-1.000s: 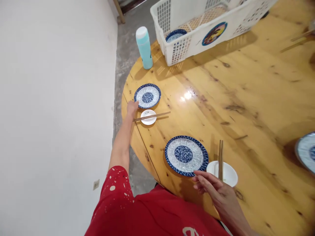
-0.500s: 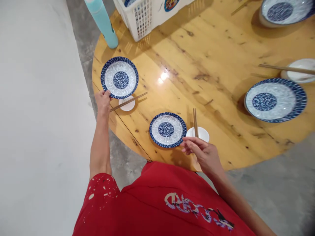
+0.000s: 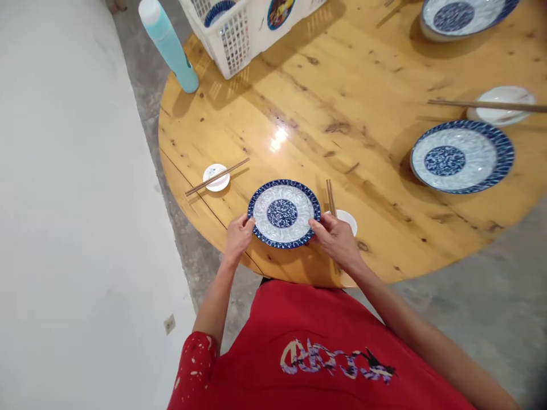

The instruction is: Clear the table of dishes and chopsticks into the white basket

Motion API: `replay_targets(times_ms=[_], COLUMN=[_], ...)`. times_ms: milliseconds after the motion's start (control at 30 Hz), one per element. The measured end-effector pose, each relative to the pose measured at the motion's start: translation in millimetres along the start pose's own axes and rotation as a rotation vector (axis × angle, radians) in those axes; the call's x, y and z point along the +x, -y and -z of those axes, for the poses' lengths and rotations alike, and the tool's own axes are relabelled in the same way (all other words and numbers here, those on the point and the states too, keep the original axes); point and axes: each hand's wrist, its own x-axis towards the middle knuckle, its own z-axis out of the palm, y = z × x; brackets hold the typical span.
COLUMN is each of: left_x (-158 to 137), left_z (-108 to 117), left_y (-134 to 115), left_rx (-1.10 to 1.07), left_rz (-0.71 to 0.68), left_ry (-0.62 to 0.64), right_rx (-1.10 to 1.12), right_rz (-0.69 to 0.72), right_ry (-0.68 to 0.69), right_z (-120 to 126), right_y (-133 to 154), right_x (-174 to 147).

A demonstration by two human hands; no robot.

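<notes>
A blue-rimmed white plate with a patterned centre is in front of me, near the table's edge. My left hand grips its left rim, thumb on top. On the opposite rim my right hand is closed the same way. Only one plate shows here; anything beneath it is hidden. Just beyond my right hand, a small white dish is partly covered, with wooden chopsticks across it. To the left, another small white dish carries a second pair of chopsticks.
On the round wooden table a blue-and-white bowl sits at the right, beside a white dish with chopsticks. Another bowl is farther back. A white basket and a turquoise bottle stand at the far left.
My left hand has carried the left plate rightward to where the other plate lay; that lower plate no longer shows separately. My right hand has closed on the rim.
</notes>
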Motion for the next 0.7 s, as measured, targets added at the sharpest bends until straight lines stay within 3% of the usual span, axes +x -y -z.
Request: replay_targets(times_ms=[200, 400, 700], left_x=[8, 17, 29], left_z=[-3, 4, 6], left_y=[0, -11, -19], left_rx=[0.349, 0.654, 0.866], left_rz=[-0.016, 0.007, 0.028], left_ry=[0.076, 0.135, 0.213], right_rx=[-0.352, -0.785, -0.963], right_rz=[-0.171, -0.170, -0.264], right_ry=[0.043, 0.063, 0.124], right_z=[-1, -5, -9], right_y=[-10, -7, -5], right_x=[5, 6, 1])
